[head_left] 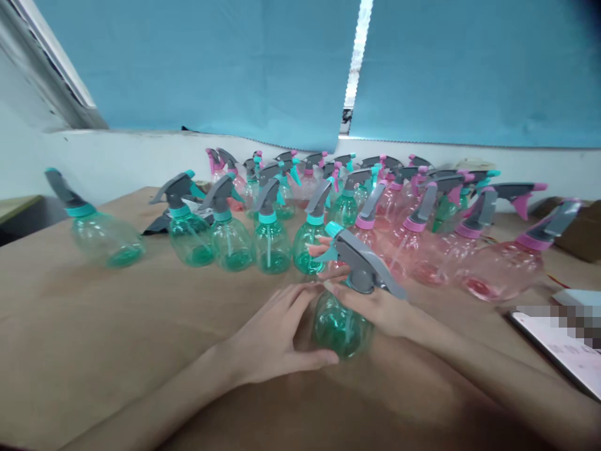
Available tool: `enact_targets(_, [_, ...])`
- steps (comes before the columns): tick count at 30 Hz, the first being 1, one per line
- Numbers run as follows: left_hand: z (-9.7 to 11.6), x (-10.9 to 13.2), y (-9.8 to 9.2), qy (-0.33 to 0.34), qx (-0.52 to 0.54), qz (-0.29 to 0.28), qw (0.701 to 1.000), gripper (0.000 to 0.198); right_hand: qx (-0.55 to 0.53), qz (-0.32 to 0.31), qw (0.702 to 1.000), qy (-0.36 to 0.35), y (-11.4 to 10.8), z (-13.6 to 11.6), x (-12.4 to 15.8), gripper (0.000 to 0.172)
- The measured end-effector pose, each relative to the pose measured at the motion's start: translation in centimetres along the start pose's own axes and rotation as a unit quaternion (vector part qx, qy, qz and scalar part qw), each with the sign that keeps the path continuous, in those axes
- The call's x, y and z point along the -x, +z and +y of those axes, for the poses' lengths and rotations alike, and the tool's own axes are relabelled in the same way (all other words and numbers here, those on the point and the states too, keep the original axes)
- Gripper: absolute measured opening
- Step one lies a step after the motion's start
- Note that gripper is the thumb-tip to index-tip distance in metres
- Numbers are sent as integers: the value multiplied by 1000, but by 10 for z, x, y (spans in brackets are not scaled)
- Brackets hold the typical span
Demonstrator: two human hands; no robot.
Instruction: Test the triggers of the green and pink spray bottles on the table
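Observation:
A clear green-tinted plastic spray bottle (342,326) with a grey and teal trigger head (361,263) lies tilted in front of the others, its head pointing up and to the right. My left hand (277,335) wraps the left side of its round body, with the thumb passing beneath. My right hand (370,302) grips the neck under the trigger head, fingers curled around it. Part of the bottle's neck is hidden by those fingers.
Several green-tinted spray bottles (271,245) and pink-tinted ones (502,270) stand in crowded rows on the tan table (94,326). A white sheet or tablet (558,344) lies at the right edge. A cardboard box (580,228) sits beyond, below a blue blind (188,62).

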State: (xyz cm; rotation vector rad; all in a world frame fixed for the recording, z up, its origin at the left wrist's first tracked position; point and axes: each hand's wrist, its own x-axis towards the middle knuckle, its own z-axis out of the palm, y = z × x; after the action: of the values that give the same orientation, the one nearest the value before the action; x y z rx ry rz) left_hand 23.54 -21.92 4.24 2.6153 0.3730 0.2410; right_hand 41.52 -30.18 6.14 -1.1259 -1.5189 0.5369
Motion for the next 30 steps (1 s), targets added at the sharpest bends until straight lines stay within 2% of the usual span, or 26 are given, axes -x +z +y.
enact_targets(3, [6,16,-10,-14,31,40,999,67,-12,-10,1000,-2,19,0,-9,50])
enact_targets(6, [5,37,-15,-32,31,105,993,62,-17,-21,999,-26,46,3,-20,49])
enact_targets(10, [0,65,-19,-105,10,180,978,55,-11,-41,999,-25,89,6,-36,44])
enact_targets(14, [-9,91,-26,-185,0,254,949,53,5,-68,997,-44,132,1,-55,44])
enact_targets(17, [-22,112,-32,-212,0,279,937,56,16,-78,995,-57,155,-9,-73,40])
enact_targets(19, [-32,126,-37,-214,2,284,935,60,22,-112,992,-55,161,-17,-85,45])
enact_targets(22, [-52,143,-47,-227,18,298,927,58,68,-204,974,-66,158,-26,-101,81])
enact_targets(24, [-67,152,-59,-259,40,319,911,52,132,-234,963,-35,154,-28,-108,93])
enact_targets(26, [-84,156,-73,-266,24,346,900,51,180,-228,957,15,152,-28,-114,94])
enact_targets(30, [-127,155,-98,-272,-81,371,884,53,222,-179,956,70,162,-23,-126,74])
